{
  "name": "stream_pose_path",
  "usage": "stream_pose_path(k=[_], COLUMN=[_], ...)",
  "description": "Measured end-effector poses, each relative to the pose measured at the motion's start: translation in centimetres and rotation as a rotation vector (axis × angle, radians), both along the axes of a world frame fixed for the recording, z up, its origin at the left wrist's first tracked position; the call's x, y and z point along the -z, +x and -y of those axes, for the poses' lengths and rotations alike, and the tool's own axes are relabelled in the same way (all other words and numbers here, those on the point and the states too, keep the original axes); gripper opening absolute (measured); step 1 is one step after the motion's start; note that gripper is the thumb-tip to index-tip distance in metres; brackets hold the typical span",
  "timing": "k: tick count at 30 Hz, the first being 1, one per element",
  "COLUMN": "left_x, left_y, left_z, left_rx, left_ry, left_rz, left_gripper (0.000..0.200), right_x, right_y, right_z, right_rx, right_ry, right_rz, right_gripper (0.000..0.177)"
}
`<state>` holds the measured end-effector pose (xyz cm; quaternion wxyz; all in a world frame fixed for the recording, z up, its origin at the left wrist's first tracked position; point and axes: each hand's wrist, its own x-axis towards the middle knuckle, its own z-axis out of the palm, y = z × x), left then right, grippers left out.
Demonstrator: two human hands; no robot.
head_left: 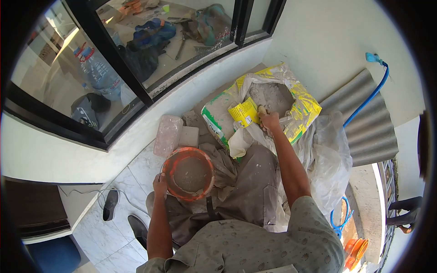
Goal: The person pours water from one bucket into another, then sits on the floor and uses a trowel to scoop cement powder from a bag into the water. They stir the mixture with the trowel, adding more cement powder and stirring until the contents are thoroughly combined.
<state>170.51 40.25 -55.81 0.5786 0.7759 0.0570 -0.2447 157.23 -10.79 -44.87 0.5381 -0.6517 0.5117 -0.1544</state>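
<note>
My left hand (160,185) grips the rim of an orange bucket (210,169) by my knees. Smooth grey paste (190,174) lies inside the bucket. At the torn opening of a yellow, white and green bag (310,109), my right hand (270,122) is closed around what looks like a trowel (261,109); its light handle end shows beyond my fist, and the blade is mostly hidden. Grey powder (275,93) fills the opening. A folded yellow flap (244,113) of the bag hangs just left of this hand.
Two blocks (167,135) stand against the low wall behind the bucket. Clear plastic sheeting (330,141) and a corrugated sheet (364,120) are at the right, with a blue hose (368,105). Shoes (110,204) lie on the tiles at left. A black-framed window (132,75) borders the far left.
</note>
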Motion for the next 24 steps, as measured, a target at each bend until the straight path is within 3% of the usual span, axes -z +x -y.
stream_pose_path(k=[4,13,19,24], left_x=[-0.6,-0.7,1.3,0.9], left_y=[-0.1,-0.3,0.2,0.2], left_z=[0.2,0.3,-0.4,-0.5], left_rx=[0.009,-0.009,-0.039,0.000], left_ry=[0.020,0.036,-0.058,-0.051], left_rz=[0.032,0.030,-0.024,-0.027], left_gripper=[0.029,0.026,0.029,0.033], right_x=[0.1,1.2,0.4,-3.2], right_y=[2.6,3.1,-2.3,-6.3], right_z=[-0.1,-0.9,-3.0,-3.3], right_rx=[0.129,0.195,0.183,0.177], right_ry=[0.246,0.390,0.380,0.251], right_rz=[0.086,0.243,0.471,0.348], right_gripper=[0.016,0.015,0.014,0.016])
